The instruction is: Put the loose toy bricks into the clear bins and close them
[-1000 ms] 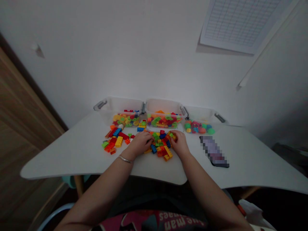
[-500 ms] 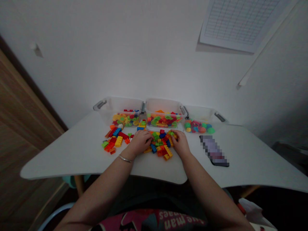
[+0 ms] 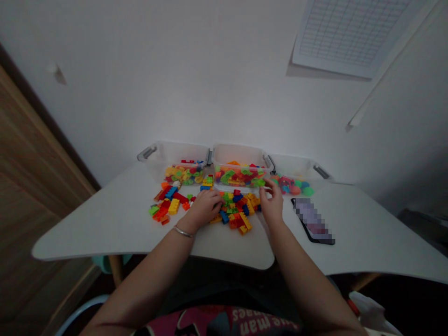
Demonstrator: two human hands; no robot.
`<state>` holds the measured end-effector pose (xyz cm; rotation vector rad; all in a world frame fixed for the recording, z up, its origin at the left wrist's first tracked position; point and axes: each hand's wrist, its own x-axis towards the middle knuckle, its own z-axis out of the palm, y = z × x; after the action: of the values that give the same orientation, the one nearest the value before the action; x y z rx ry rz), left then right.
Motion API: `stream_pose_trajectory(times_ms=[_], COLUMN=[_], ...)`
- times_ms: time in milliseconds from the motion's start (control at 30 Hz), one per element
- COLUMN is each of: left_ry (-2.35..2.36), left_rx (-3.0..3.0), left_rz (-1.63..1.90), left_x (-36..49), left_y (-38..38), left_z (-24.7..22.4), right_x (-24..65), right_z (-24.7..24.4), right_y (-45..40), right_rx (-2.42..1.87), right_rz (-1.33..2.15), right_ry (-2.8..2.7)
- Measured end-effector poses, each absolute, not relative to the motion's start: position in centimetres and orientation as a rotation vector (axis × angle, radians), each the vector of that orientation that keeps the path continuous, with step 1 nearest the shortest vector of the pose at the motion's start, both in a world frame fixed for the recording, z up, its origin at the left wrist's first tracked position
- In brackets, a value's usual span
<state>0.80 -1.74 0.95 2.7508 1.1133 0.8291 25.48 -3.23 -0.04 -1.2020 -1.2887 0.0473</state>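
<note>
Lifted off the pile now, the person's right hand (image 3: pixel 272 203) is open and holds nothing, just beside the bright toy bricks (image 3: pixel 235 207) and in front of a clear plastic bin (image 3: pixel 292 170) of round toys. The left hand (image 3: pixel 206 207), with a silver bracelet (image 3: pixel 183 231) on its wrist, is curled and touches the left side of the bricks; you cannot tell if it holds one. Two more clear bins (image 3: pixel 240 161) stand behind the bricks, and a blurred phone (image 3: pixel 312 220) lies on the white table (image 3: pixel 105 224) to the right.
</note>
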Motion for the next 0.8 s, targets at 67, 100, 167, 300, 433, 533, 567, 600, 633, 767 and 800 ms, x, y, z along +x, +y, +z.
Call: stream_pose_trajectory(times_ms=[67, 100, 167, 300, 433, 533, 567, 600, 633, 767, 800], left_ry=[1.109, 1.112, 1.122, 1.133, 1.119, 1.116, 1.117, 1.118, 1.12, 1.116, 1.114], left_rx=[2.754, 2.756, 2.759, 2.768, 2.778, 2.781, 2.781, 2.782, 2.781, 2.769, 2.766], left_rz=[0.816, 0.808, 0.792, 0.775, 0.785, 0.794, 0.793, 0.788, 0.784, 0.772, 0.773], left_x=[0.8, 0.8, 0.8, 0.8, 0.8, 0.8, 0.8, 0.8, 0.8, 0.8, 0.8], left_y=[-1.7, -1.7, -1.7, -1.4, -1.2, -1.2, -1.1, -1.1, -1.1, -1.2, -1.3], left_z=[0.9, 0.9, 0.8, 0.7, 0.6, 0.4, 0.4, 0.4, 0.4, 0.6, 0.6], right_x=[25.8, 26.0, 26.4, 27.2, 27.3, 27.0, 27.0, 26.9, 26.9, 26.8, 26.8], right_z=[1.2, 1.9, 3.3, 5.6, 6.1, 5.7, 5.5, 5.4, 5.3, 5.2, 5.1], right_y=[-2.9, -2.6, -1.9, -0.2, 1.2, 1.7, 1.7, 1.8, 1.8, 1.6, 1.5], right_rx=[-1.175, -1.169, -1.169, -1.242, -1.348, -1.387, -1.4, -1.412, -1.42, -1.408, -1.405], right_rz=[0.001, -0.022, -0.065, -0.139, -0.168, -0.18, -0.191, -0.204, -0.216, -0.248, -0.258], right_ry=[-1.279, -1.276, -1.254, -1.245, -1.271, -1.267, -1.272, -1.288, -1.311, -1.429, -1.45])
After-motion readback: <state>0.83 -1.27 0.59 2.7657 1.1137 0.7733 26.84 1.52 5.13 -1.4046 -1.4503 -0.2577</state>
